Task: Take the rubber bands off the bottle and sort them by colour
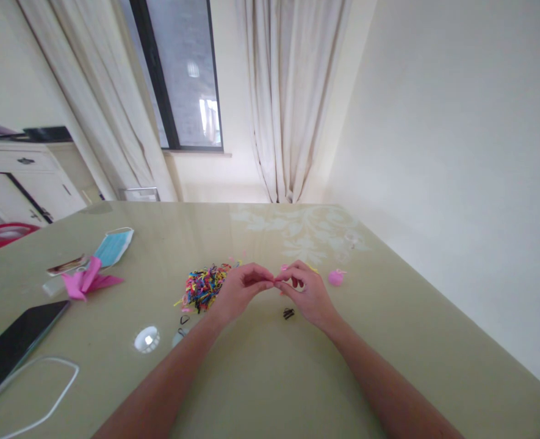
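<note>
My left hand (pixel 244 291) and my right hand (pixel 307 292) meet at the fingertips above the table. Both are closed in a pinch on something small, which the fingers mostly hide. Beside my left hand lies a pile of multicoloured small rubber bands (pixel 202 291), partly covered by that hand. Two loose black bands (pixel 184 319) lie in front of the pile. A small bundle of black bands (pixel 288 313) rests just below my right hand. Pink and yellow bits show behind the right fingers.
A pink ball-like tangle (pixel 336 278) sits right of my right hand. At left are a pink folded-paper shape (pixel 89 280), a blue face mask (pixel 114 247), a dark phone (pixel 18 341) and a white cable (pixel 71 384). A wall borders the glossy table (pixel 260 390) on the right.
</note>
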Action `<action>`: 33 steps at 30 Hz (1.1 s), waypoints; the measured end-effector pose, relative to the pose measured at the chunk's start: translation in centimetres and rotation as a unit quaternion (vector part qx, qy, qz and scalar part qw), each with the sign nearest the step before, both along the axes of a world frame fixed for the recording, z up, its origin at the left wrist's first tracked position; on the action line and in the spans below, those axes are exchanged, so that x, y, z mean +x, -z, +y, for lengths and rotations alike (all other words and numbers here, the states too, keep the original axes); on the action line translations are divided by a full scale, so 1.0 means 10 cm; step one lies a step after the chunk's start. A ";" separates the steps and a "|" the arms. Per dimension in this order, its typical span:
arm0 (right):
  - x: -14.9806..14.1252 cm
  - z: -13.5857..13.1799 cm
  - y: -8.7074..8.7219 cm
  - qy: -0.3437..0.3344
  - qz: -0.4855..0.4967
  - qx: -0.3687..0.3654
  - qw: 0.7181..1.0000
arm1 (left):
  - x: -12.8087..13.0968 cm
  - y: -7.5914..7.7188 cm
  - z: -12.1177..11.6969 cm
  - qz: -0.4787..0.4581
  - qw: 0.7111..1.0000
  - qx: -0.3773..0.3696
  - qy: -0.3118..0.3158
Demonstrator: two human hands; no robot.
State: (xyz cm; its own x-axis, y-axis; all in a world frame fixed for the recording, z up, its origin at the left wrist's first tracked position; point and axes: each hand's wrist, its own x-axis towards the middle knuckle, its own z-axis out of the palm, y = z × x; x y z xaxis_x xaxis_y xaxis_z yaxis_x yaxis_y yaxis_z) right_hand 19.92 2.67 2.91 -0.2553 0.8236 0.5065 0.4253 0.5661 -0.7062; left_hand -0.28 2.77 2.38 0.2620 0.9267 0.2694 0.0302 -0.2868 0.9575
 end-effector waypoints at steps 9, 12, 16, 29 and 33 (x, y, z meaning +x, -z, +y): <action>0.28 0.07 -0.21 0.064 0.080 0.077 0.992 | -0.30 0.10 0.06 0.513 0.832 0.132 -0.165; 0.41 0.12 -0.27 0.109 0.110 0.103 0.983 | -0.32 0.14 0.05 0.594 0.777 0.125 -0.163; 0.50 0.16 -0.32 0.127 0.121 0.121 0.977 | -0.32 0.14 0.08 0.615 0.763 0.125 -0.152; 0.22 0.44 0.29 0.167 -0.231 0.084 0.955 | -0.36 0.20 0.18 0.489 0.844 0.124 -0.183; 0.13 0.46 0.33 0.169 -0.275 0.060 0.945 | -0.36 0.20 0.20 0.468 0.855 0.112 -0.193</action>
